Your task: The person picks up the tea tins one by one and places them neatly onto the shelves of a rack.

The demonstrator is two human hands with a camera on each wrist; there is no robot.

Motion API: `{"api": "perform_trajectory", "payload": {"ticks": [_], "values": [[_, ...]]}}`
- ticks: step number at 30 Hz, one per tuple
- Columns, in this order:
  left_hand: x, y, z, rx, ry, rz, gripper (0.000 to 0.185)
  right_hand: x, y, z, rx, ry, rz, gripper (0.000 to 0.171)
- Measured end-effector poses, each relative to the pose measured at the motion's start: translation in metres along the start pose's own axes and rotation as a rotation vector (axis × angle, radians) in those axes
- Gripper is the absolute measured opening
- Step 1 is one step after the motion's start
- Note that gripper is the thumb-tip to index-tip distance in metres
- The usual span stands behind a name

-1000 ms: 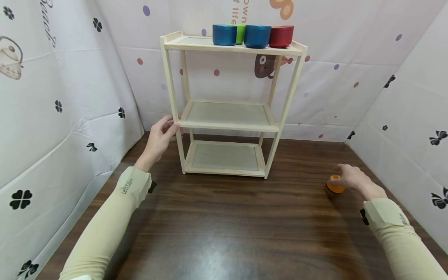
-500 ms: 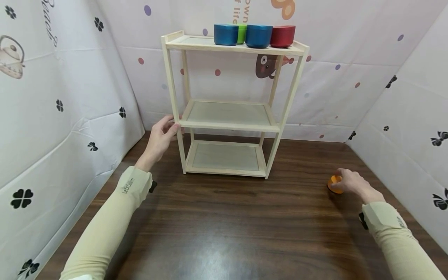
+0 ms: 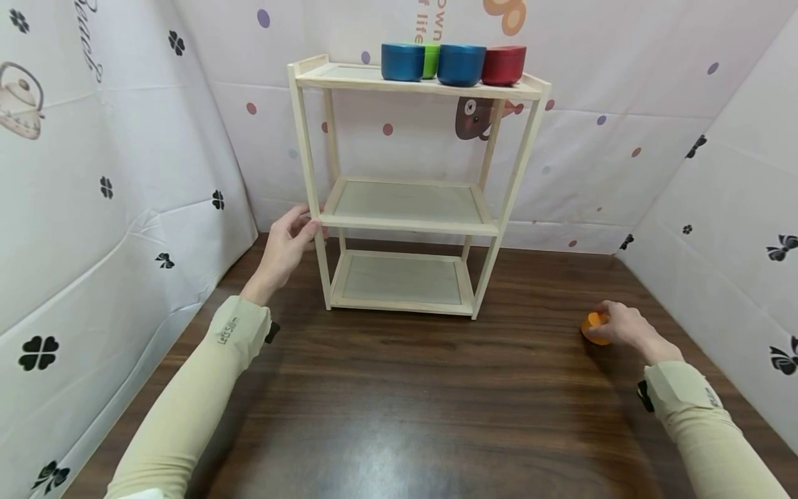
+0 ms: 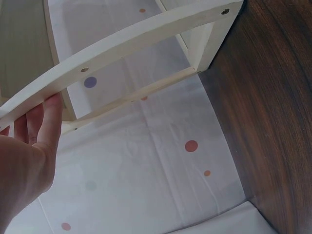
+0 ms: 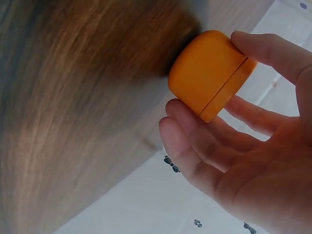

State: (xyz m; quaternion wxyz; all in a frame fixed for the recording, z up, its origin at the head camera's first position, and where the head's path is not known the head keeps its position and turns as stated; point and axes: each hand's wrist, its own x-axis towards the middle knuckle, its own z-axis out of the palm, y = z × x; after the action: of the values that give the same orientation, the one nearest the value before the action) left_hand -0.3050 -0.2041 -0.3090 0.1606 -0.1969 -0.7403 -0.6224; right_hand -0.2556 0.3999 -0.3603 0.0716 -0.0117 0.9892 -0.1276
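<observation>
In the head view, my left hand holds the front left post of a pale wooden three-tier shelf, level with its middle board. The left wrist view has the fingers curled behind that post. At the far right, my right hand grips a small orange round tin. Close up, the orange tin shows a seam below its lid, with the thumb on one side and fingers on the other. Whether it touches the table cannot be told.
On the top board stand two blue tins, a red tin and a green tin partly hidden behind the blue ones. Patterned white cloth walls in the dark wooden table at the back and sides.
My right hand has come down a little and its fingers have closed around the orange tin, which has tipped slightly. The left hand and the shelf stay in place.
</observation>
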Motion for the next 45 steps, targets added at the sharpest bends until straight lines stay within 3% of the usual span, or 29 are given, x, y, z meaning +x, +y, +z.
{"api": "perform_trajectory", "payload": {"ticks": [29,45], "values": [[0.000,-0.002,0.000,-0.013,-0.011,-0.004,0.042,0.009,-0.043,-0.031,0.036,0.063,-0.077,0.066],[-0.001,0.001,-0.001,-0.010,-0.004,0.005,0.042,0.008,-0.079,-0.065,0.022,0.127,-0.114,0.064]]}}
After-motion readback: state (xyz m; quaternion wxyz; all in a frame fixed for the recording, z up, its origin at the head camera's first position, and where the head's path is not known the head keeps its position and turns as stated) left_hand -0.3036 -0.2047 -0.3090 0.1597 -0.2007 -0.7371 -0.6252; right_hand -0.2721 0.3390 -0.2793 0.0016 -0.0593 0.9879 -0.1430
